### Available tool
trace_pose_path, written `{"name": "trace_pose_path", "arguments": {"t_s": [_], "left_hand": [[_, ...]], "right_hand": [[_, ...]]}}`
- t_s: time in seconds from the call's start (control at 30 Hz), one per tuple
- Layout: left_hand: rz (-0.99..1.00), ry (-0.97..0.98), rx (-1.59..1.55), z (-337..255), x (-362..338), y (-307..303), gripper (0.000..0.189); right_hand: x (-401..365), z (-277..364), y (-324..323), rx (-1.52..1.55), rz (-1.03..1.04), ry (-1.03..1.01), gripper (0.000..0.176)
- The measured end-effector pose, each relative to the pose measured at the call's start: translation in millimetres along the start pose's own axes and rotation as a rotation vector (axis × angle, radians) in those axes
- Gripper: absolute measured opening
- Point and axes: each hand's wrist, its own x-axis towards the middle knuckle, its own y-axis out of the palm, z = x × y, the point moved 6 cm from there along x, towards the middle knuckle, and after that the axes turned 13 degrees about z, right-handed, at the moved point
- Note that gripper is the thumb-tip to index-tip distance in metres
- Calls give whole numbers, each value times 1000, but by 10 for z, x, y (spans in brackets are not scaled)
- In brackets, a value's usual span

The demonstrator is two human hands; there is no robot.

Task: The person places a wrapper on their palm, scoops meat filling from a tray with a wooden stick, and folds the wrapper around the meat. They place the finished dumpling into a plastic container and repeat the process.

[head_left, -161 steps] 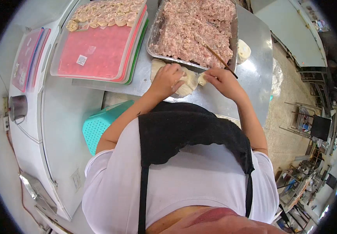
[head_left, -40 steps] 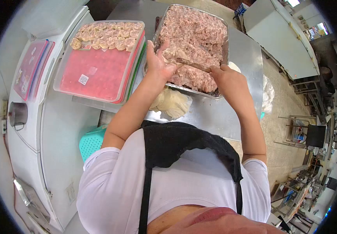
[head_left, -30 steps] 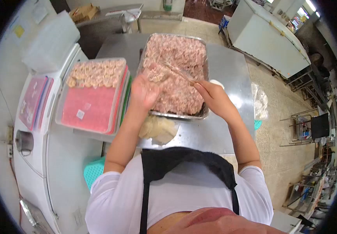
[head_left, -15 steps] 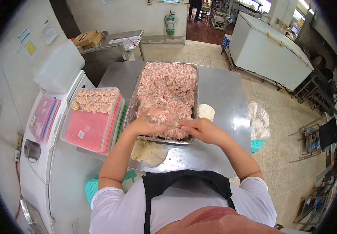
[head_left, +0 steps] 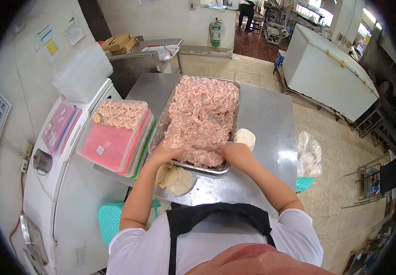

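Observation:
A deep metal tray (head_left: 234,107) of pink ground meat (head_left: 202,107) sits on the steel table. My left hand (head_left: 169,150) and my right hand (head_left: 235,155) are over the tray's near end, their fingertips pointing toward each other just above the meat. The fingers are blurred against the meat, so I cannot make out whether anything is between them. Near my left wrist lies a fanned stack of round dough wrappers (head_left: 182,181). Another pale stack of round wrappers (head_left: 245,138) is right of the tray, close to my right hand.
Left of the tray, stacked plastic containers (head_left: 108,153) hold a top layer with rows of filled dumplings (head_left: 121,113). A plastic bag (head_left: 309,153) is beyond the table's right edge. Teal stools (head_left: 110,221) stand below. A chest freezer (head_left: 328,73) and a distant person (head_left: 246,13) are farther back.
My view has shifted, moving the scene right in the frame. The right hand's earlier pinch on a thin item near the left palm no longer shows; both hands are now fingertip to fingertip.

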Motion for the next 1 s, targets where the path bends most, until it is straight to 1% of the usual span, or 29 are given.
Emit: {"name": "trace_pose_path", "arguments": {"t_s": [0.03, 0.1, 0.13, 0.17, 0.2, 0.23, 0.3, 0.33, 0.4, 0.43, 0.5, 0.53, 0.57, 0.63, 0.67, 0.7, 0.77, 0.8, 0.83, 0.87, 0.9, 0.93, 1.0], "left_hand": [[-31, 25, 12, -135, -95, -9, 58], [-53, 41, 31, -450, -287, -63, 60], [-19, 130, 58, -699, -373, -74, 64], [18, 220, 81, -868, -430, -52, 68], [-62, 360, 140, -986, -476, -74, 68], [-63, 364, 134, -1037, -472, -94, 68], [95, 271, 266, -1064, -442, -28, 70], [94, 274, 261, -1063, -435, 7, 70], [63, 374, 251, -1122, -453, 88, 74], [63, 374, 241, -1132, -459, 64, 74], [159, 251, 181, -1114, -440, -4, 73], [184, 149, 71, -1086, -475, -61, 68], [183, 148, 63, -982, -474, -89, 68], [-15, 431, 148, -1014, -583, -252, 66], [153, 472, 29, -979, -541, -303, 68], [153, 469, 22, -973, -575, -403, 68], [87, 456, 120, -877, -685, -611, 66], [33, 442, 118, -746, -722, -723, 64], [30, 422, 109, -750, -812, -848, 64], [18, 404, 175, -773, -913, -967, 64], [5, 388, 240, -743, -1031, -1059, 64], [-65, 492, 158, -677, -1170, -1180, 67], [-39, 441, 199, -492, -1233, -1415, 67]], "right_hand": [[-65, -29, -133, -6, -2, -7, 29], [-197, -137, -218, -1, 78, 58, 29], [-279, -152, -279, 5, 87, 58, 29], [-380, -146, -399, 172, -10, -7, 29], [-477, -117, -525, 334, -113, -69, 30], [-560, -34, -590, 328, -111, -65, 30], [-714, 246, -670, 676, -154, -275, 28], [-694, 331, -604, 671, -151, -272, 28], [-650, 534, -499, 585, -181, -328, 25], [-673, 550, -537, 580, -173, -323, 25], [-805, 571, -805, 281, -295, -219, 25], [-915, 706, -928, 159, -334, -87, 24], [-908, 836, -906, 155, -327, -86, 24], [-907, 1102, -861, 102, -364, -113, 24], [-870, 1125, -869, 102, -359, -110, 24], [-810, 1097, -912, 99, -357, -132, 24], [-757, 1205, -1016, 94, -337, -166, 25], [-815, 1337, -1154, 137, -370, -156, 25], [-822, 1470, -1237, 182, -399, -146, 26], [-762, 1645, -1241, 284, -439, -202, 26], [-634, 1811, -1156, 291, -417, -210, 26], [-477, 2000, -1046, 263, -401, -284, 25], [-180, 2176, -866, 238, -409, -398, 24]]}}
